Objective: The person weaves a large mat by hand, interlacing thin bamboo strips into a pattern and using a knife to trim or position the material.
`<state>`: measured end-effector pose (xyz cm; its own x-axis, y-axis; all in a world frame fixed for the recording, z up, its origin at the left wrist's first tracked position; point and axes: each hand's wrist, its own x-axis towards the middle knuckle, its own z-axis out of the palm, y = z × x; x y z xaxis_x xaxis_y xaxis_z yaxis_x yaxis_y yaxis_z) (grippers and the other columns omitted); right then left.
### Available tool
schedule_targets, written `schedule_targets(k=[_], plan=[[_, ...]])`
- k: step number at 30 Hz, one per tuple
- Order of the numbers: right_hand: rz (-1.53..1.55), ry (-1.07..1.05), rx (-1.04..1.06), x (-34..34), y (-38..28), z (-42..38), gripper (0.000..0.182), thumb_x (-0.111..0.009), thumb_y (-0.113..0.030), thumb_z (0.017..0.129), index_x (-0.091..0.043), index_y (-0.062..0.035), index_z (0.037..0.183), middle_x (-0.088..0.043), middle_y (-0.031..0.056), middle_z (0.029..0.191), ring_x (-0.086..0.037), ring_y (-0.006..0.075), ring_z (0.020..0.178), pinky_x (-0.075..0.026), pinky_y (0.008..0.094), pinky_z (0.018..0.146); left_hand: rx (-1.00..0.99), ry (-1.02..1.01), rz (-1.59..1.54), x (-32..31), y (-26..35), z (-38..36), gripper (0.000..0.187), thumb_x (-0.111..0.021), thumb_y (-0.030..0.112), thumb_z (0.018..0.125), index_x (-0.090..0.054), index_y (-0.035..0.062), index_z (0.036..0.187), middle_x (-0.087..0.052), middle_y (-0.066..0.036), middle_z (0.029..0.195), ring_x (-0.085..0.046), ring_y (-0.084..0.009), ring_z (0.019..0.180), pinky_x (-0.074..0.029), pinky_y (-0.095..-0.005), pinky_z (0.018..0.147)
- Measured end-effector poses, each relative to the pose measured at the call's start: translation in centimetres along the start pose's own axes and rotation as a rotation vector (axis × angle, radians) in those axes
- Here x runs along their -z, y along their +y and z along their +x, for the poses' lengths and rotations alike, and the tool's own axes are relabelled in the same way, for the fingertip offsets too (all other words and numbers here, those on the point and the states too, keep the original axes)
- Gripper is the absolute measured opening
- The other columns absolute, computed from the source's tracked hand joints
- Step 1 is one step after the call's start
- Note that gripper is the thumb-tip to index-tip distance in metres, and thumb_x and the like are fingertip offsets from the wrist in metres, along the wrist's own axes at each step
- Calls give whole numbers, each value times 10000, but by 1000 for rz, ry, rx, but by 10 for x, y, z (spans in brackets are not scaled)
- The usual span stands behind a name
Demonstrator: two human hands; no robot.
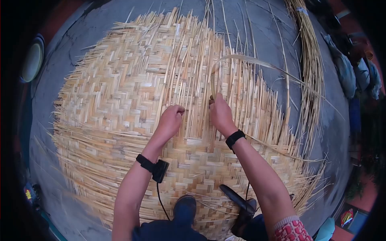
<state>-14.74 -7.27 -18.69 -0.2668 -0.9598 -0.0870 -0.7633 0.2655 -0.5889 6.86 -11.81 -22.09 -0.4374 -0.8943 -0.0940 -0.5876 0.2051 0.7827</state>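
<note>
A large mat [120,84] of split reed strips, woven in a zigzag pattern, spreads under both hands, with loose strip ends round its edges. My right hand [221,115] is closed on a long reed strip [247,58], which rises from the fist and arcs over to the right. To its left, my left hand [169,121] is curled just above the upright strips in the mat's middle. Its fingertips are turned away, so what they pinch, if anything, is hidden. Several unwoven strips [193,80] run lengthwise between and beyond the hands.
A thick bundle of reeds [311,60] lies on the grey floor [267,30] at the right. My shoes [185,205] stand on the mat, near a dark flat blade-like object [233,197]. A pale round basin [33,60] sits at the far left. Bags [341,68] lie at the right edge.
</note>
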Motion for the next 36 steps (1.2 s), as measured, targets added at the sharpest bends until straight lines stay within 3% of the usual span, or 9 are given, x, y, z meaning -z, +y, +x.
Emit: schedule_targets(k=[6,11,15,18,22,25,27,31,36], plan=[[921,-507,-567,32,20,49,216,-500,-105,1007,-595,10,1164,-667,36,956,-585,80,740,-465,256,615,436,-385,-311,26,28,13,294,-489,271,1072,-638,18,1063,-655,-62,902,-634,-114,814,-533,-289,734],[975,-676,-405,48,20,27,379,-490,-121,1012,-538,-20,1375,-663,17,1010,-610,107,842,-499,284,718,578,-343,-576,40,61,7,548,-403,541,1092,-649,52,1069,-654,-40,839,-634,-115,758,-494,-243,692],[1196,-438,-482,50,-5,-14,422,-466,-99,1021,-480,-23,1436,-654,68,1159,-645,202,929,-520,356,894,494,-216,-716,37,52,11,738,-290,663,1071,-678,36,1113,-676,-61,890,-649,-132,801,-504,-262,694],[556,-184,-91,34,4,-43,380,-438,-159,1074,-435,-7,1423,-669,87,1089,-645,173,917,-528,355,833,464,-293,-761,38,53,15,857,-271,725,1038,-583,-25,1311,-703,-103,955,-676,-172,866,-540,-299,745],[771,-10,-233,34,-6,-61,372,-462,-137,1073,-426,-15,1423,-679,74,1038,-649,172,900,-530,350,824,543,-474,-1262,45,70,23,688,-417,578,1074,-532,-35,1365,-712,-126,997,-703,-205,933,-579,-310,801],[662,-644,18,47,9,-36,279,-483,-118,1080,-590,-34,1323,-714,69,1087,-695,169,994,-558,328,855,527,-370,-1132,42,84,20,466,-591,357,1061,-528,-9,1341,-655,-60,953,-657,-175,870,-616,-357,822],[395,-709,213,60,7,-26,239,-517,-99,1055,-651,-51,1246,-733,97,1050,-701,193,974,-558,361,855,330,-33,-1335,46,75,15,558,-723,123,966,-435,6,1429,-617,-36,910,-645,-153,777,-629,-388,812],[17,-413,118,83,2,-43,194,-598,-108,991,-680,-61,1160,-730,160,977,-713,269,871,-557,378,795,564,595,-1234,85,-3,-15,484,-650,-5,943,-413,-6,1365,-541,-47,824,-516,-120,634,-567,-327,650],[-652,-686,206,62,4,-82,246,-705,-276,923,-696,-85,1078,-710,129,884,-721,264,900,-544,381,726,686,735,-1078,107,-49,-61,428,-603,28,972,-403,4,1351,-528,-41,834,-506,-107,616,-541,-326,596]])
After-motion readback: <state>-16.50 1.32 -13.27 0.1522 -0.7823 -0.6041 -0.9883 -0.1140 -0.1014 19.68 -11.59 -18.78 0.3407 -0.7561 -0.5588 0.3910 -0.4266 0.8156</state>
